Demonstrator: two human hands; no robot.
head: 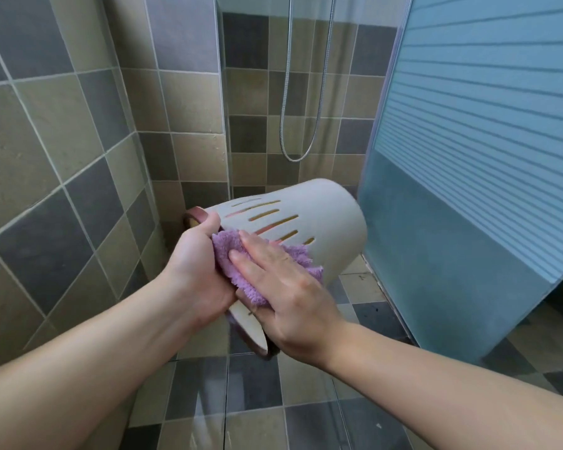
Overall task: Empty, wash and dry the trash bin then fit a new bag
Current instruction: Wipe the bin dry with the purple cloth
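The trash bin (319,222) is held in the air on its side over the tiled floor (257,397), its closed base pointing far and right, its open mouth turned near and left toward the person. It is a pale round bin with a darker reddish-brown rim and rows of slots cut in its wall; light shows through the slots, and nothing can be made out inside, since the mouth is mostly hidden behind the hands.

The left hand (195,271) has its grip clamped on the bin's rim, fingers curled over the edge. The right hand (286,287) lies flat, fingers straight and slightly apart, pressing a purple cloth (241,261) against the bin's outer wall just below the slots. Part of the cloth is covered by that hand.

On the right stands a frosted glass shower door (468,157); a shower hose (293,125) hangs against the far tiled wall.
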